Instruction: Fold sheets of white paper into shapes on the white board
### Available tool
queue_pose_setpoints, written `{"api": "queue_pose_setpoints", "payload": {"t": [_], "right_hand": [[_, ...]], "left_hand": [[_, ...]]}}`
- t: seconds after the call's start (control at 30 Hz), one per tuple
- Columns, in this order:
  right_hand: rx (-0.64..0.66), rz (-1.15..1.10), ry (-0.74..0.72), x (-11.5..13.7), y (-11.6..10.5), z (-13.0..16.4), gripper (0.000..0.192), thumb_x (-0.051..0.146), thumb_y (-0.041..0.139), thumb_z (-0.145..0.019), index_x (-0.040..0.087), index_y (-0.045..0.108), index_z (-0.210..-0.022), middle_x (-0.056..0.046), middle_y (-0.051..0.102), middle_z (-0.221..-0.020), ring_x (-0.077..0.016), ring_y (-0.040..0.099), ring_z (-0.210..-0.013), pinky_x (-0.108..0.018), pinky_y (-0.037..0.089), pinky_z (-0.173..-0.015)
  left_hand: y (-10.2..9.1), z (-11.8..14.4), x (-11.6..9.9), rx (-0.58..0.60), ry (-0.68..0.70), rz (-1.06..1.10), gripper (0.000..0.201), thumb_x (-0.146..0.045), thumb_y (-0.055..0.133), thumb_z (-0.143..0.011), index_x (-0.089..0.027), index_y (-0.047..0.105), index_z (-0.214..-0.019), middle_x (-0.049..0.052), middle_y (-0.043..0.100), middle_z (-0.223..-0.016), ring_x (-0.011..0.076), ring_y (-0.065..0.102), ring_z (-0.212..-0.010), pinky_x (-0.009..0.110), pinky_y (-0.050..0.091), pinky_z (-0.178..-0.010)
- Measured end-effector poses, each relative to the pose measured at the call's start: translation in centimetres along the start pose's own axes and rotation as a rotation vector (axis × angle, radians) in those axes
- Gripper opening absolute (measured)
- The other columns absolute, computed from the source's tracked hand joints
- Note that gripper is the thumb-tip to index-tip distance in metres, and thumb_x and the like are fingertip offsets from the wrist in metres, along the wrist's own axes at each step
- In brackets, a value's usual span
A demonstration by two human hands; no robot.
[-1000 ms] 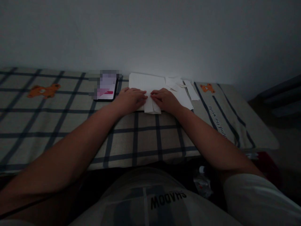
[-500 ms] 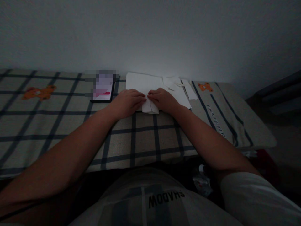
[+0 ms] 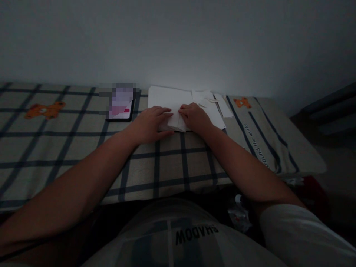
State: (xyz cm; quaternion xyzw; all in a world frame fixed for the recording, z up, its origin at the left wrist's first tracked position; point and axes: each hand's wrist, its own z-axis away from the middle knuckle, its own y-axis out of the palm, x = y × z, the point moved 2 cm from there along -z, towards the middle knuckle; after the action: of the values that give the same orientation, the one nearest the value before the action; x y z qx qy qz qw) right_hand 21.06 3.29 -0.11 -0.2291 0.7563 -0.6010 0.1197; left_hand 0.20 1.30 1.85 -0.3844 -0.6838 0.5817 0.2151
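A small folded piece of white paper lies between my hands, on top of larger white sheets. My right hand pinches the folded paper at its right side, fingers pressed together. My left hand is spread at its left, the thumb reaching toward the paper's near edge and the fingers over the sheets. Whether the left fingertips touch the folded paper is hard to make out in the dim light.
A phone with a lit, partly blurred screen lies left of the sheets. Torn paper strips sit at the right. Everything rests on a checked cloth against a grey wall. A clear plastic item is below the edge.
My left hand has opened from a pinch, its thumb parting from the fingers. My right hand has shifted slightly right and keeps its pinch on the folded paper.
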Motion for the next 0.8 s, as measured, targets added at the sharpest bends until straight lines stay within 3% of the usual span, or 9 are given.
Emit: {"api": "queue_pose_setpoints", "payload": {"t": [0.4, 0.8], "right_hand": [[-0.038, -0.019, 0.034, -0.1, 0.2, 0.0, 0.038, 0.021, 0.039, -0.107, 0.011, 0.075, -0.109, -0.013, 0.076, -0.111, -0.0254, 0.059, -0.096, -0.038, 0.045, -0.089], [-0.006, 0.054, -0.001, 0.2, 0.3, -0.1, 0.040, 0.019, 0.037, -0.107, 0.011, 0.076, -0.107, -0.012, 0.075, -0.117, -0.0252, 0.058, -0.095, -0.039, 0.045, -0.091]], "left_hand": [[0.6, -0.1, 1.1, 0.120, 0.010, -0.011, 0.065, -0.047, 0.032, -0.106, -0.006, 0.048, -0.153, 0.018, 0.050, -0.158, 0.0266, 0.047, -0.148, 0.040, 0.031, -0.124], [0.8, 0.0, 1.3, 0.145, 0.046, -0.046, 0.062, -0.047, 0.034, -0.106, -0.008, 0.050, -0.153, 0.017, 0.048, -0.161, 0.0296, 0.044, -0.149, 0.045, 0.030, -0.124]]}}
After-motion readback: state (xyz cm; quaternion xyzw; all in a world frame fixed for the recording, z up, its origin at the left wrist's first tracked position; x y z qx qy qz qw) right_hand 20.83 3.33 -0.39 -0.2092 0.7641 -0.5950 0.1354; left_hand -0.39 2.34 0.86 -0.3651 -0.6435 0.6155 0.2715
